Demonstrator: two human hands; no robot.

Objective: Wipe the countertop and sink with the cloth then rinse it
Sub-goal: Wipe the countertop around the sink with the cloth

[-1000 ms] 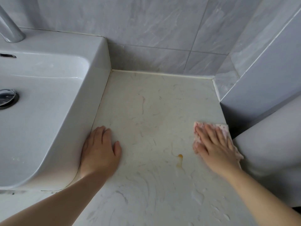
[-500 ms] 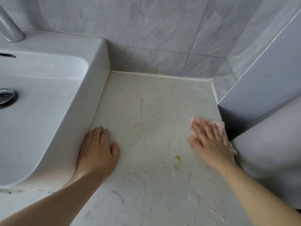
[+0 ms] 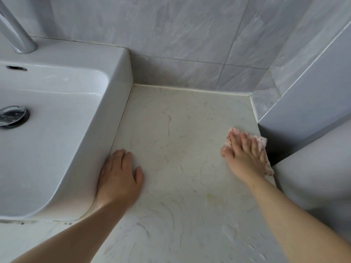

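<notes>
Right hand (image 3: 245, 160) slid speckled pink cloth (image 3: 263, 142) back along marbled countertop (image 3: 180, 130).

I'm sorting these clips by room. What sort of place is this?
Most likely a bathroom. A white ceramic basin with a pop-up drain plug and a chrome tap sits beside a marble-look countertop, and grey wall tiles run behind both into the corner.
</notes>
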